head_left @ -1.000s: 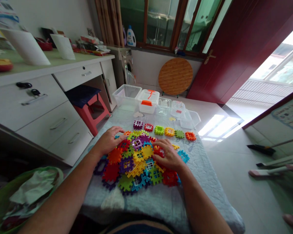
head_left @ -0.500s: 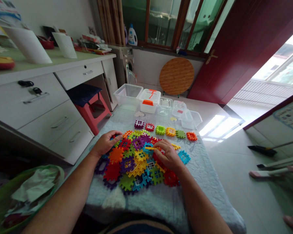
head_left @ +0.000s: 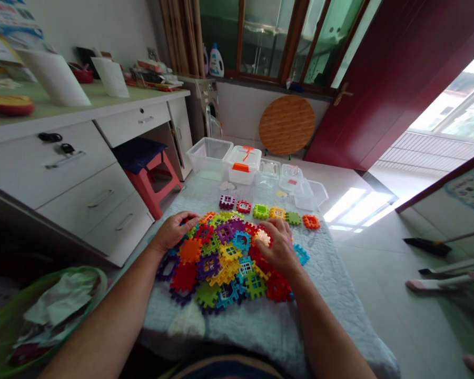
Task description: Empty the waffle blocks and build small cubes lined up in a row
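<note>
A heap of colourful interlocking plastic tiles (head_left: 221, 260) lies on a table covered with a pale quilted cloth (head_left: 256, 321). My left hand (head_left: 174, 230) rests on the heap's left edge, fingers curled over the tiles. My right hand (head_left: 278, 243) is above the heap's right side, pinching a yellow tile (head_left: 262, 237) between thumb and fingers. Beyond the heap stands a row of single tiles: purple (head_left: 226, 201), red (head_left: 244, 206), green (head_left: 260, 211), yellow (head_left: 277, 213), green (head_left: 293, 217), orange (head_left: 310, 221). A blue tile (head_left: 301, 254) lies to the right of my hand.
Clear plastic boxes (head_left: 209, 152) and a white box with an orange latch (head_left: 243, 163) stand at the table's far end. A white desk with drawers (head_left: 82, 173) and a red stool (head_left: 150, 173) are at left. A green basket (head_left: 31, 316) sits at lower left.
My right hand has picked a yellow tile out of the heap and lifted it, moving a little away from me toward the row. My left hand has stayed on the heap's left edge.
</note>
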A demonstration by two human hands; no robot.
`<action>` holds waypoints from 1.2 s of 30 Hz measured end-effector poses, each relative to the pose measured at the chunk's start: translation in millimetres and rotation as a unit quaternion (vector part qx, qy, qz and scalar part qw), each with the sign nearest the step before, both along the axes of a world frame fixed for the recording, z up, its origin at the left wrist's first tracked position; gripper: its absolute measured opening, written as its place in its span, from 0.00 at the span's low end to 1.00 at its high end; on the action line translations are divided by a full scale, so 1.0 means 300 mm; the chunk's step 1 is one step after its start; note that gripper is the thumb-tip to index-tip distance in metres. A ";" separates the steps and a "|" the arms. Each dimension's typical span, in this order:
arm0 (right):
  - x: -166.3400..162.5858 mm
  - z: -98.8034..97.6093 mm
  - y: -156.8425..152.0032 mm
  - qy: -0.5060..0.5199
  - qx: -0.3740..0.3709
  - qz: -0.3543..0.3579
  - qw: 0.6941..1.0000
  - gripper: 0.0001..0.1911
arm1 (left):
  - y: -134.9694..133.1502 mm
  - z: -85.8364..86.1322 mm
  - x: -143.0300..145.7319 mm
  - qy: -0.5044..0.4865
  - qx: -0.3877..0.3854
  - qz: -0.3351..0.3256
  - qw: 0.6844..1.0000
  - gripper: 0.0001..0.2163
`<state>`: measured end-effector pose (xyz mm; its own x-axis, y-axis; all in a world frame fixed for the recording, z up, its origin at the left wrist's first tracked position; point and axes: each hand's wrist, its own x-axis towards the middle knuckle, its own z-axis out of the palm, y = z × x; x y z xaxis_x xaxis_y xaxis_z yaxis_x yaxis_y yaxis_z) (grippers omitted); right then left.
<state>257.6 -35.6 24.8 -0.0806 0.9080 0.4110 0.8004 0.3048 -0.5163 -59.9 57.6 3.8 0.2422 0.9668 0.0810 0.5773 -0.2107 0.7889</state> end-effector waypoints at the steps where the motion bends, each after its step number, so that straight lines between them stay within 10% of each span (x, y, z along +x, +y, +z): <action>1: -0.015 0.009 -0.009 -0.005 -0.004 0.040 0.999 0.19 | 0.000 0.001 0.000 0.001 0.000 0.000 1.000 0.25; 7: -0.111 0.047 -0.049 -0.075 -0.049 0.208 0.974 0.24 | 0.001 -0.002 -0.001 0.004 0.012 0.005 1.000 0.24; 19: -0.131 0.028 -0.029 -0.081 -0.035 0.207 0.974 0.05 | 0.002 -0.012 -0.002 0.001 0.015 0.000 1.000 0.23; 30: -0.110 0.076 -0.026 0.143 -0.052 0.232 0.961 0.09 | 0.008 -0.015 0.000 -0.001 0.016 0.002 1.000 0.23; 36: -0.107 0.070 -0.044 0.015 -0.086 0.264 0.961 0.19 | 0.006 -0.012 -0.003 -0.004 0.021 0.005 1.000 0.22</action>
<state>225.4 -48.9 45.7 -0.5386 0.7990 0.2675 0.5417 0.5715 -0.6163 -60.9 59.4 0.3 0.2313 0.9650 0.1236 0.5728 -0.2378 0.7845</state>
